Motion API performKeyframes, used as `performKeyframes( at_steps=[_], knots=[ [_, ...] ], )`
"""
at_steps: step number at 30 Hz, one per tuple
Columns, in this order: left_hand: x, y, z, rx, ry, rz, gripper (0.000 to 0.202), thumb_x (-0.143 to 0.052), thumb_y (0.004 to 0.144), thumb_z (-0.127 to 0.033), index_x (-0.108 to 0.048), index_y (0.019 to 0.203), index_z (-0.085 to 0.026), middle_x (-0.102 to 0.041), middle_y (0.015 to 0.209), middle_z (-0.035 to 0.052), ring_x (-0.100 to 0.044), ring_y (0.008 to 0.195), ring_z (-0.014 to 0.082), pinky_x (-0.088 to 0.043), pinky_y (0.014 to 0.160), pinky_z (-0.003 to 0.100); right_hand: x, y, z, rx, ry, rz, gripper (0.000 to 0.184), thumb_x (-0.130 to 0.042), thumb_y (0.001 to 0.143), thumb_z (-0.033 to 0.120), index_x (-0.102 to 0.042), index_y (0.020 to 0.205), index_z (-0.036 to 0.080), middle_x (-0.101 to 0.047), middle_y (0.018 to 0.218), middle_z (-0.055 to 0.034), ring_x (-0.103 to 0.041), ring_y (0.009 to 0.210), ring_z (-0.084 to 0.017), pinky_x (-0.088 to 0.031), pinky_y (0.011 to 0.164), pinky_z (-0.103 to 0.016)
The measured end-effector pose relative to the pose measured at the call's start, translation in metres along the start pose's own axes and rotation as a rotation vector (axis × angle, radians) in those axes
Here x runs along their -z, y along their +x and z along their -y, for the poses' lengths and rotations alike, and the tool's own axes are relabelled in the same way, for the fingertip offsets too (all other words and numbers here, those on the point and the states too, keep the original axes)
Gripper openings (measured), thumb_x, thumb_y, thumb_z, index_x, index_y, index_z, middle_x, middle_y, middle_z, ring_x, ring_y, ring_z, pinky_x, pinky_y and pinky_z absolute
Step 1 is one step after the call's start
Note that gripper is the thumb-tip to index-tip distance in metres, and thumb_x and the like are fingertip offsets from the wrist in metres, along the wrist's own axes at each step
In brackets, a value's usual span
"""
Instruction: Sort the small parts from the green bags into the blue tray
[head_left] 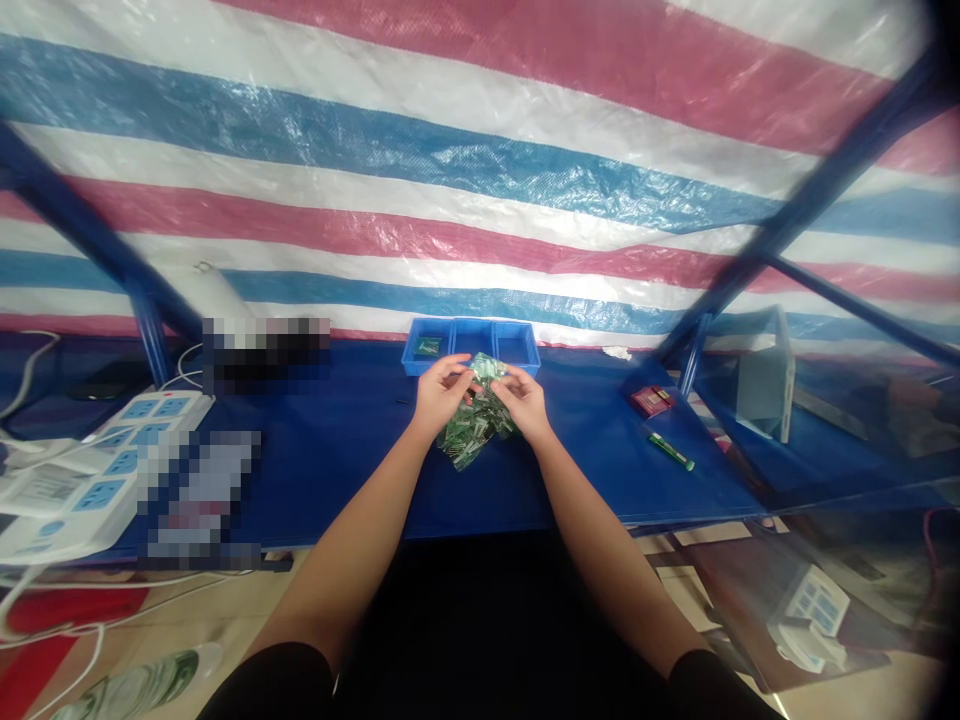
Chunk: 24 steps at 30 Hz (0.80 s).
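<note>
My left hand [442,395] and my right hand [525,400] meet over a heap of small green parts [472,430] on the blue table [337,450]. Both hands pinch a green piece [486,368] held up between their fingertips. Just behind them stands a blue plastic tray [469,348] with three compartments; a few green parts lie in its left compartment [429,347].
White power strips [90,460] with cables lie at the left. A red packet [651,400] and a green lighter-like stick [671,452] lie to the right. Blue frame bars [810,200] cross a striped tarp behind. A grey stand [765,385] is at the right.
</note>
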<state>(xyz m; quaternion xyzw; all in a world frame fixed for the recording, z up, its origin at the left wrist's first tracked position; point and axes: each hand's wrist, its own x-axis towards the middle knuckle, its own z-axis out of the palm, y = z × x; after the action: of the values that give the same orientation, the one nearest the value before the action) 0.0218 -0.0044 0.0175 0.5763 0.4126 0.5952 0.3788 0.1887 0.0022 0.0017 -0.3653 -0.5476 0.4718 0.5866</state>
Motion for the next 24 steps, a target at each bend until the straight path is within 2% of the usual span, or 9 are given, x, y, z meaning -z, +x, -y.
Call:
performKeyframes(
  at_steps=[2, 8, 12, 18, 24],
  knots=[
    [0.0009, 0.0014, 0.0008, 0.030, -0.055, -0.005, 0.050, -0.067, 0.083, -0.043, -0.054, 0.123, -0.017, -0.067, 0.096, 0.0072, -0.071, 0.072, 0.0195, -0.057, 0.054, 0.028, -0.0001, 0.0003, -0.0026, -0.016, -0.006, 0.008, 0.050, -0.078, 0.069, 0.048, -0.067, 0.110, 0.022, -0.073, 0.081, -0.0021, -0.068, 0.074, -0.019, -0.055, 0.074, -0.035],
    [0.0008, -0.0003, 0.0026, 0.071, -0.056, 0.126, 0.060, -0.071, 0.079, -0.037, -0.050, 0.132, -0.019, -0.065, 0.093, 0.0051, -0.072, 0.073, 0.0206, -0.059, 0.058, 0.029, 0.0028, 0.0026, -0.0078, -0.017, -0.027, -0.073, 0.042, -0.075, 0.071, 0.049, -0.071, 0.103, 0.021, -0.074, 0.084, -0.0027, -0.069, 0.076, -0.019, -0.055, 0.078, -0.037],
    [0.0008, -0.0004, 0.0044, 0.051, -0.028, 0.121, 0.053, -0.069, 0.081, -0.037, -0.053, 0.128, -0.018, -0.065, 0.086, 0.0042, -0.071, 0.071, 0.0199, -0.058, 0.060, 0.030, 0.0033, 0.0027, -0.0072, -0.013, -0.026, -0.074, 0.040, -0.074, 0.072, 0.048, -0.071, 0.103, 0.021, -0.074, 0.084, -0.0033, -0.068, 0.076, -0.019, -0.055, 0.078, -0.037],
    [0.0034, -0.0001, 0.0036, 0.013, 0.021, 0.105, 0.052, -0.070, 0.081, -0.038, -0.056, 0.127, -0.020, -0.065, 0.097, 0.0062, -0.068, 0.079, 0.0176, -0.057, 0.067, 0.028, 0.0025, 0.0025, -0.0029, -0.012, -0.053, -0.094, 0.040, -0.074, 0.072, 0.050, -0.072, 0.100, 0.021, -0.072, 0.084, -0.0033, -0.066, 0.074, -0.019, -0.055, 0.073, -0.035],
    [0.0034, -0.0013, 0.0010, -0.013, 0.092, 0.114, 0.049, -0.070, 0.081, -0.039, -0.059, 0.124, -0.019, -0.067, 0.093, 0.0051, -0.062, 0.068, 0.0128, -0.052, 0.061, 0.025, 0.0025, 0.0022, 0.0009, 0.040, -0.072, -0.110, 0.040, -0.072, 0.074, 0.050, -0.071, 0.102, 0.023, -0.070, 0.083, -0.0027, -0.065, 0.077, -0.018, -0.055, 0.075, -0.035]
  ],
)
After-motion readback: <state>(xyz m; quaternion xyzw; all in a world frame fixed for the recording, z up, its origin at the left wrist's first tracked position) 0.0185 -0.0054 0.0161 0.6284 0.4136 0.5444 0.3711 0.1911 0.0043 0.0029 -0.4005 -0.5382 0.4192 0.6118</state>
